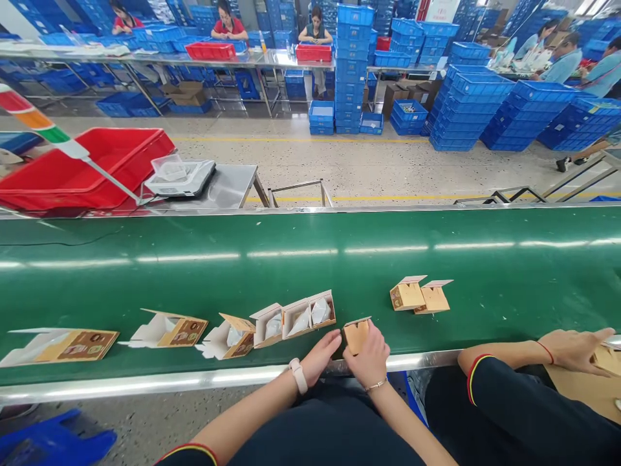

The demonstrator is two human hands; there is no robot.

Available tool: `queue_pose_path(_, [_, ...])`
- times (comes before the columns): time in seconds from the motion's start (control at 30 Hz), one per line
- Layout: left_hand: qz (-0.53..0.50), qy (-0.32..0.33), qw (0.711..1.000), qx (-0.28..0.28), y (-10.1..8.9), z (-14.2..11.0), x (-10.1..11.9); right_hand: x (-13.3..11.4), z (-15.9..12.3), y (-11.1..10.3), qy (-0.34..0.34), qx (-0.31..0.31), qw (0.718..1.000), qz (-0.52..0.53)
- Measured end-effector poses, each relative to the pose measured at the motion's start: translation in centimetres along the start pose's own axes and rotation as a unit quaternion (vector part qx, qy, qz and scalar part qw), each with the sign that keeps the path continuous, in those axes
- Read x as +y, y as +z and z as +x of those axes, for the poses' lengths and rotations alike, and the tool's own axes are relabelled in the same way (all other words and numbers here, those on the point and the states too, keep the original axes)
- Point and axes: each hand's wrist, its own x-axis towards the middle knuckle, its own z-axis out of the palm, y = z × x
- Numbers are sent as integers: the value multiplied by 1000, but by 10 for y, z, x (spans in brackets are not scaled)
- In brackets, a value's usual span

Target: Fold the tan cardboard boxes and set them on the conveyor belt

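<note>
My right hand (369,356) grips a small cardboard box (356,335) at the near edge of the green conveyor belt, its flap standing along the far side. Just left of that box is my left hand (321,358), fingers stretched toward it and apparently holding nothing. Beyond my left hand, open boxes (295,318) stand side by side, with wrapped pale items (321,311) inside. Farther left sit another open box (230,336), a brown printed box (184,331) and a longer printed box (87,343) lying with its flaps open.
Two boxes with raised lids (408,295) stand right of my hands. A co-worker's hand (575,349) holds a box at far right. Across the belt are a red bin (126,155), a scale (182,178) and stacked blue crates (352,71). A metal rail (427,360) edges the belt.
</note>
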Motion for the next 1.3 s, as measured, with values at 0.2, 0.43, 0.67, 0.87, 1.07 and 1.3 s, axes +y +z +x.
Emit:
queue_pose_path(0.2, [35,-121,992,-3,-11,-24,-8,12,74,-17,-24,77,997,1])
queue_pose_path(0.43, [247,159,915,275,-40,-43,-24,-7,84,0,-175,-231,946,149])
queue_pose_path(0.67, [291,166,933,133,-32,-54,-39,12,119,9,-117,-312,903,270])
queue_pose_path(0.87, [238,294,925,-23,16,1,-15,67,76,-30,-86,-133,952,261])
queue_pose_path(1.07, [278,333,897,-79,51,44,5,76,37,-41,-62,-84,969,225])
queue_pose_path(1.3, [175,285,942,35,80,65,2,61,28,-28,100,82,956,262])
